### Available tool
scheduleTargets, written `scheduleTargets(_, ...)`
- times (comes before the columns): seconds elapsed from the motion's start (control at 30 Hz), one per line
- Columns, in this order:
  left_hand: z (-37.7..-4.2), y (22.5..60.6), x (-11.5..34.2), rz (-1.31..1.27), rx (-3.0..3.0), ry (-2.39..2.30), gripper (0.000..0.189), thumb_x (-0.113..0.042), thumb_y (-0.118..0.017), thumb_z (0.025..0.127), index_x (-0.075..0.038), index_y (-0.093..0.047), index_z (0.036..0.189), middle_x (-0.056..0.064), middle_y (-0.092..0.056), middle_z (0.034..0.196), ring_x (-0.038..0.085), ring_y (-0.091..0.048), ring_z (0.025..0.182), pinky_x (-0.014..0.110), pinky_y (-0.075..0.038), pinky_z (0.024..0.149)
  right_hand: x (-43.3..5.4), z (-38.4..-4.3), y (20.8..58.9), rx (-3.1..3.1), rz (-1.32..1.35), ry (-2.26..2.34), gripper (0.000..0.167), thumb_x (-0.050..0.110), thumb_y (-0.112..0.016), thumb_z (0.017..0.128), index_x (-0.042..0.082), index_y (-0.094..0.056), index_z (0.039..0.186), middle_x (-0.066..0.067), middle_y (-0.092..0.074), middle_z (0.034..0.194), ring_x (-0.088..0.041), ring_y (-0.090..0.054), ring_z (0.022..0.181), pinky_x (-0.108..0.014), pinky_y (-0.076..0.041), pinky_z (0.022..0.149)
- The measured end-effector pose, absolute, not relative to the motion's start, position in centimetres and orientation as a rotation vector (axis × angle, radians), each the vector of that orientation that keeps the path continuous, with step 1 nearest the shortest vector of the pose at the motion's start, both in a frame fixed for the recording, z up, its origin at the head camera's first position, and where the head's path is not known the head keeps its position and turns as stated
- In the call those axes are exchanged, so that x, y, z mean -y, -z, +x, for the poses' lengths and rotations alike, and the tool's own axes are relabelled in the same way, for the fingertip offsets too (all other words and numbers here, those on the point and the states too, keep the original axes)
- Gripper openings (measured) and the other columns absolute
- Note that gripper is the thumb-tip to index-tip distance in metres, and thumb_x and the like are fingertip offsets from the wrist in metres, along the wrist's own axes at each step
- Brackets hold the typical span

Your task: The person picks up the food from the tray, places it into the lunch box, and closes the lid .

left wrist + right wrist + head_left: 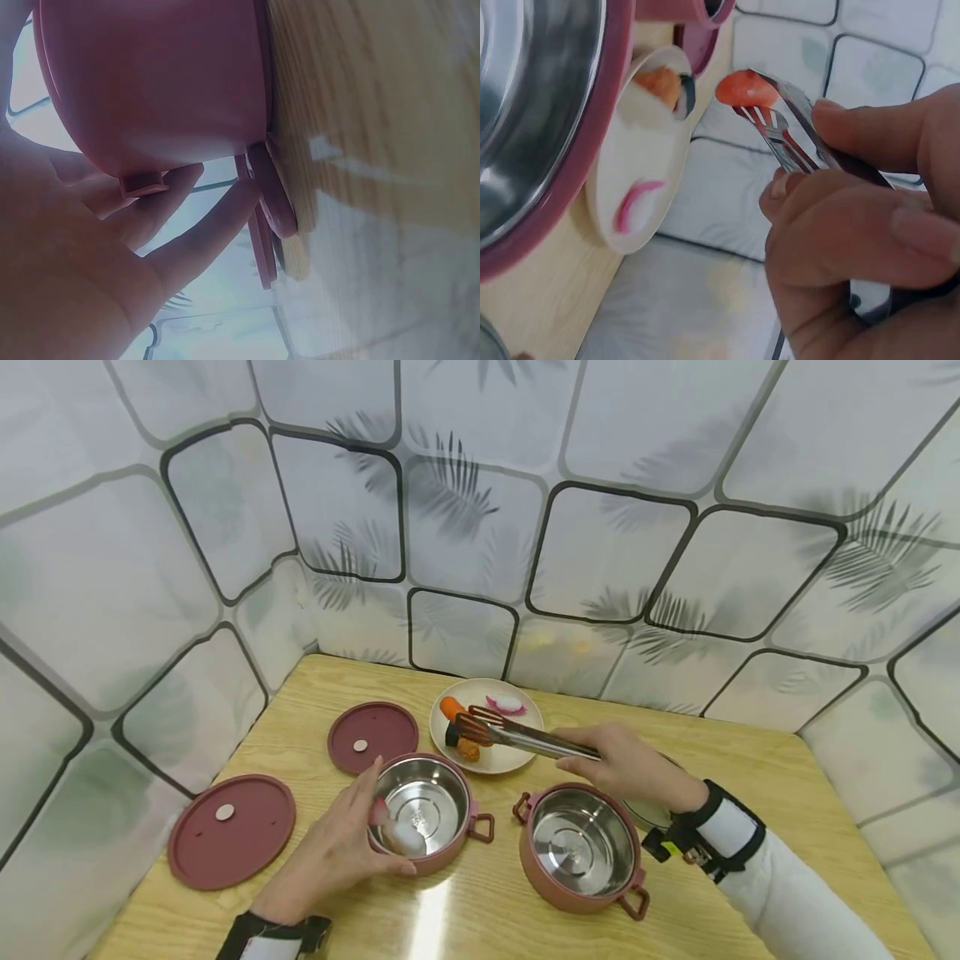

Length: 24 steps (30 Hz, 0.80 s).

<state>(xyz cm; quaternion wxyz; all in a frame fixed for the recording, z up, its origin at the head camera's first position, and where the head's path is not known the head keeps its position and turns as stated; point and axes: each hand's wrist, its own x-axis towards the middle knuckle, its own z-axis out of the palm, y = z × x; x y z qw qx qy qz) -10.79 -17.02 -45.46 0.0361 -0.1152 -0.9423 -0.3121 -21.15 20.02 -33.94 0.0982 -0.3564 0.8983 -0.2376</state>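
Note:
My right hand [626,768] holds metal tongs [543,741] over the plate [491,767]. Between the tong tips is a smooth orange-red food piece [746,88], lifted above the plate in the right wrist view. My left hand [337,835] spans the left side of a pink pot [442,862], thumb at the front and fingers around the handle side, as the left wrist view shows. Inside that pot lies a white piece with a pink edge [405,837]. On the plate are a similar white piece with a pink fringe [507,704] and a brown crusty piece [468,749] beside a dark one [452,735].
A second pink pot [577,900] with a steel inside stands below my right hand. Two dark red round lids [232,852] [382,727] lie on the left of the wooden table [480,910]. A round rim [648,812] shows partly behind the right hand. Patterned walls enclose the back and left.

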Motion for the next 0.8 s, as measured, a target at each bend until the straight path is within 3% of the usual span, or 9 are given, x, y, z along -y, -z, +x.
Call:
scheduleTargets(0.07, -10.8, 45.5, 17.0, -0.355, 2.892, 0.950, 0.140, -0.081, -0.074, 0.055, -0.016, -0.009, 0.161, 0.021, -0.035, 0.157, 0.040, -0.042, 0.140, 0.059, -0.044, 0.105, -19.7, -20.6, 33.6, -2.595, -1.073, 0.709, 0.046, 0.032, -0.059, 0.100, 0.010, -0.056, 0.140, 0.008, -0.058, 0.076, 0.000, -0.043, 0.056, -0.021, -0.041, 0.058)
scheduleTargets(0.27, -10.7, 45.4, 17.0, -0.347, 2.910, 0.942, 0.142, -0.082, -0.073, 0.055, -0.015, -0.007, 0.161, 0.022, -0.034, 0.157, 0.041, -0.041, 0.140, 0.059, -0.044, 0.105, -18.8, -19.3, 33.2, -2.444, -1.189, 0.685, 0.042, 0.032, -0.056, 0.101, 0.012, -0.059, 0.138, 0.002, -0.072, 0.108, 0.000, -0.057, 0.076, -0.021, -0.046, 0.068)
scheduleTargets(0.43, -10.8, 45.4, 17.0, -0.347, 2.913, 0.947, 0.143, -0.081, -0.075, 0.055, -0.016, -0.006, 0.161, 0.021, -0.031, 0.159, 0.040, -0.040, 0.141, 0.058, -0.044, 0.105, -17.8, -18.7, 33.5, -2.420, -1.226, 0.587, 0.037, 0.030, -0.056, 0.101, 0.015, -0.061, 0.135, 0.002, -0.071, 0.115, 0.001, -0.062, 0.087, -0.022, -0.050, 0.075)
scheduleTargets(0.53, -10.9, 45.5, 17.0, -0.351, 2.908, 0.946, 0.143, -0.080, -0.076, 0.055, -0.017, -0.005, 0.161, 0.021, -0.030, 0.160, 0.040, -0.039, 0.141, 0.058, -0.044, 0.106, -17.0, -18.6, 33.7, -2.439, -1.265, 0.532, 0.034, 0.026, -0.058, 0.101, 0.015, -0.063, 0.132, 0.004, -0.072, 0.111, 0.002, -0.061, 0.086, -0.021, -0.051, 0.075)
scheduleTargets(0.63, -10.9, 45.5, 17.1, -0.351, 2.907, 0.961, 0.143, -0.077, -0.079, 0.054, -0.017, -0.006, 0.161, 0.020, -0.029, 0.160, 0.039, -0.039, 0.142, 0.057, -0.043, 0.107, -16.1, -18.4, 34.0, -2.458, -1.323, 0.485, 0.028, 0.023, -0.060, 0.099, 0.015, -0.066, 0.125, 0.009, -0.070, 0.098, 0.001, -0.057, 0.077, -0.020, -0.049, 0.072)
scheduleTargets(0.8, -10.9, 45.5, 17.0, -0.353, 2.910, 0.972, 0.142, -0.074, -0.081, 0.055, -0.016, -0.008, 0.161, 0.019, -0.028, 0.161, 0.039, -0.038, 0.143, 0.057, -0.042, 0.108, -14.7, -18.1, 34.5, -2.470, -1.453, 0.411, 0.012, 0.018, -0.064, 0.095, 0.011, -0.067, 0.105, 0.011, -0.058, 0.079, 0.000, -0.049, 0.070, -0.018, -0.044, 0.065)
